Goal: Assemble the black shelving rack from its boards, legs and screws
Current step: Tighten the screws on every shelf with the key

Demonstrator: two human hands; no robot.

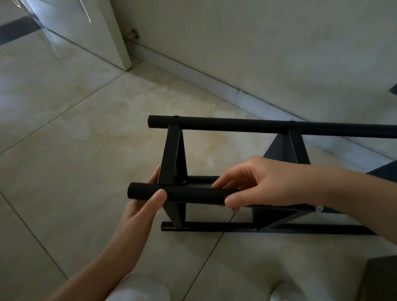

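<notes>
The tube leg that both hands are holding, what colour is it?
Black, matte, like the rest of the rack; the tube leg shows best in the head view.

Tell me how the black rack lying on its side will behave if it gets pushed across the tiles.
The rack looks rigid, so it should move as one piece. Its round leg rests on glossy floor, so it likely slides easily. Both hands grip the near leg, steadying it.
</notes>
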